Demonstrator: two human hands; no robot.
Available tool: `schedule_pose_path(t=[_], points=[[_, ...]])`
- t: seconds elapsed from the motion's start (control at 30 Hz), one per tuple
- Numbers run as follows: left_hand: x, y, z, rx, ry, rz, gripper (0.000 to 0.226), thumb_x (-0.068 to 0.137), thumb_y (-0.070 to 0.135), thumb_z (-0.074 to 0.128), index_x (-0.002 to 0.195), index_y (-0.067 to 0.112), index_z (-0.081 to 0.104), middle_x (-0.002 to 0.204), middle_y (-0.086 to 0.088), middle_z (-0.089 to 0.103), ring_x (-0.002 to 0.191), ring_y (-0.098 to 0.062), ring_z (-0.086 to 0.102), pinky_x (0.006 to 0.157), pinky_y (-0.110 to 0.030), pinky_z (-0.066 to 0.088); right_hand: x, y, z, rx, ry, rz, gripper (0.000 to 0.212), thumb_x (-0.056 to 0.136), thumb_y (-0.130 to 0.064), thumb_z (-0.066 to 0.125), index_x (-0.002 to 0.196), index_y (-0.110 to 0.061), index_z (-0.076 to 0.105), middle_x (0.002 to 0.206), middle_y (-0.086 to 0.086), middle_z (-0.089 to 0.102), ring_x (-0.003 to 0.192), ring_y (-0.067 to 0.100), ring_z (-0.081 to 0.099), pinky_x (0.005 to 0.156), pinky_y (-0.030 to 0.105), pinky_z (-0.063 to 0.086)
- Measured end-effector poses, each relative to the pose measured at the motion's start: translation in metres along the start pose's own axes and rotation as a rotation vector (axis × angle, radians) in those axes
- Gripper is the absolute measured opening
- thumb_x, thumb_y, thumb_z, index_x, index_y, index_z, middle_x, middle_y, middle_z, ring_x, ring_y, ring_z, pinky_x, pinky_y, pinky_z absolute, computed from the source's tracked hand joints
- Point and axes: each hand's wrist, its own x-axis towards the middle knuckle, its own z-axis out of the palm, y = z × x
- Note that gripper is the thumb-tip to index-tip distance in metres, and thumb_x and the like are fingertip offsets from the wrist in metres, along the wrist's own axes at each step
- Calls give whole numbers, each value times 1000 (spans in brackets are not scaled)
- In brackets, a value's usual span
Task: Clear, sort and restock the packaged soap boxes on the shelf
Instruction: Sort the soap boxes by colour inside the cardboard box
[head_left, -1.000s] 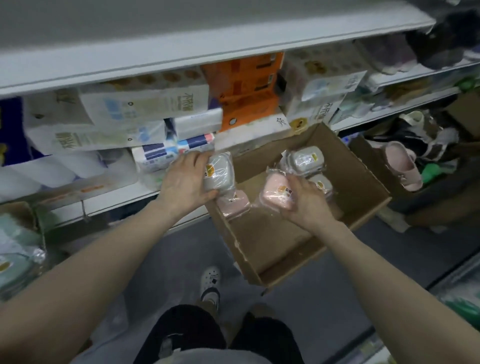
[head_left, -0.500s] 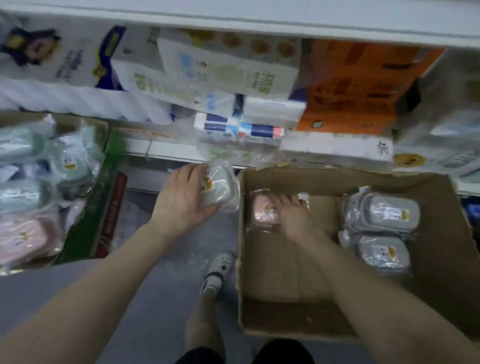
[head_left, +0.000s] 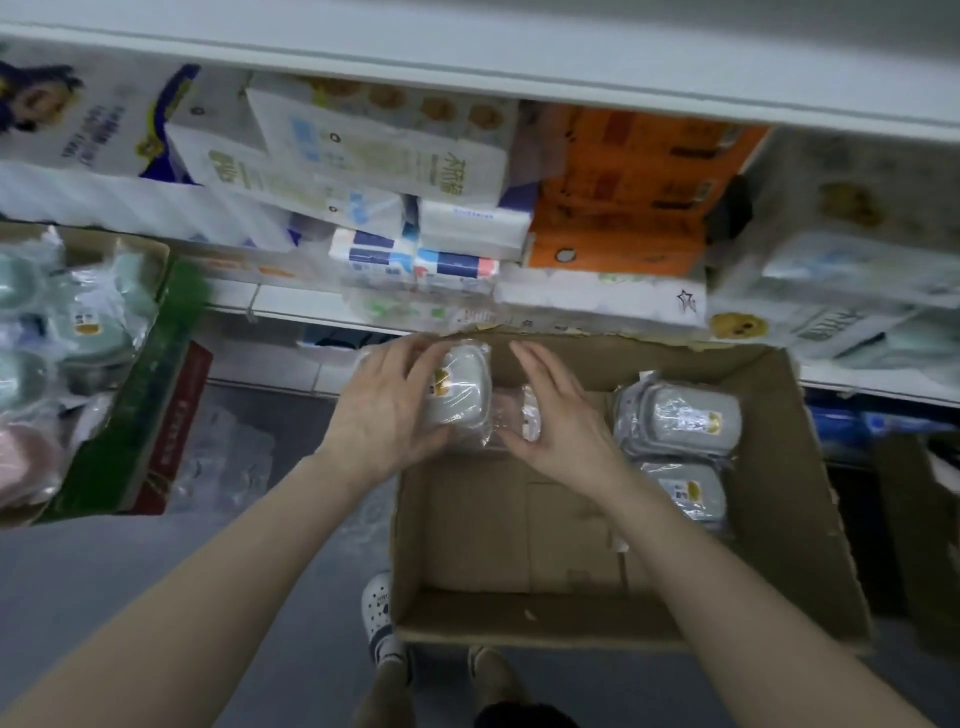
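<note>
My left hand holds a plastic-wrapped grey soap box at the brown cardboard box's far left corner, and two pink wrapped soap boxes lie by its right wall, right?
No: the head view shows the two wrapped soap boxes at the right of the brown cardboard box are grey, not pink. The left hand holds the plastic-wrapped grey soap box at the far left corner.
</note>
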Motion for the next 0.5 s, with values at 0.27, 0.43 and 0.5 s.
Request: schedule_pose_path(t=[0.27,0.43,0.5], points=[[41,109,33,-34,-169,324,107,59,60,78,142,5,39,133,-14,52,123,-29,52,105,-37,42,-63,36,-36,-120,-66,117,101,73,-47,80,152,-15,27,150,3,34,136,25,36,113,42,35],[67,125,60,149,-245,328,111,77,62,63,155,12,1,161,-16,-7,148,-30,-14,121,-44,-5,-121,95,-54,-180,-128,289,100,68,-43,82,151,-29,27,142,-3,35,127,23,38,108,40,38],[78,119,66,240,-255,203,108,84,61,57,153,11,-9,159,-18,-17,147,-33,-18,121,-45,-6,-145,121,-64,-216,-164,321,99,70,-40,84,151,-36,27,142,-3,34,125,22,37,110,36,37]])
